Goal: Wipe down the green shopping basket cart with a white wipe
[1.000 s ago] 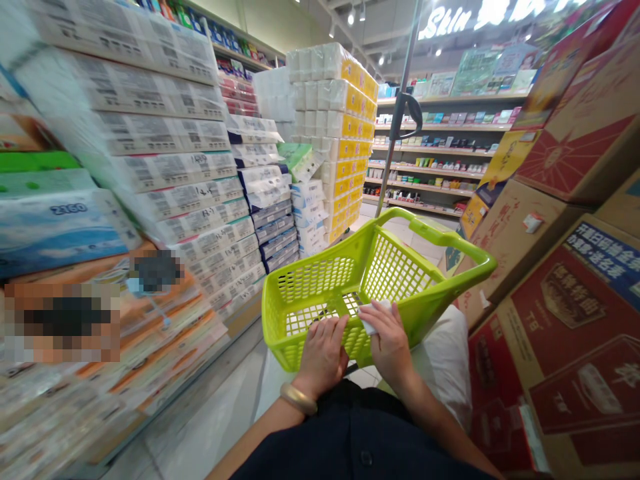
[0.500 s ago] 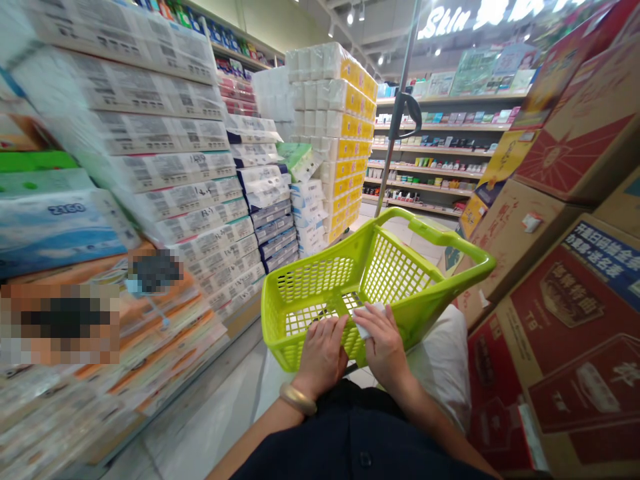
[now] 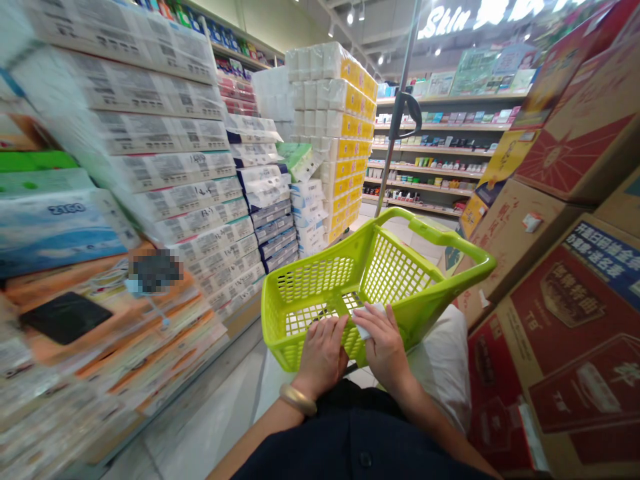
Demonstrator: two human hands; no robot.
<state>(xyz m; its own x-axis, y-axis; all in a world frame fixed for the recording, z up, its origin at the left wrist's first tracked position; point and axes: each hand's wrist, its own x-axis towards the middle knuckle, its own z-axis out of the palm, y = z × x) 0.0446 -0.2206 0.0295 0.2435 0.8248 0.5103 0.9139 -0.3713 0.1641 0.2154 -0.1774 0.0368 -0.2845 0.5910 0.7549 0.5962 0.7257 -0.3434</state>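
Note:
A lime-green plastic shopping basket [image 3: 315, 270] with perforated walls stands tilted in front of me, its long handle [image 3: 480, 257] raised at the right. Over its near rim curl the fingers of my left hand [image 3: 323, 353], a gold bangle [image 3: 299, 399] at the wrist. My right hand [image 3: 387, 343] is closed on a white wipe or folded tissue [image 3: 365, 327], pressed against the same rim just right of my left hand. Whether the wipe is paper or fabric I cannot tell. Through the basket's holes the light floor shows.
Wrapped tissue packs [image 3: 170, 127] form tall stacks at the left, with a dark tablet-like object [image 3: 67, 317] on a lower orange pile. Cardboard cartons [image 3: 575, 287] rise close on the right, beside a white sack [image 3: 445, 360]. A metal pole [image 3: 387, 167] stands before stocked shelves [image 3: 435, 150].

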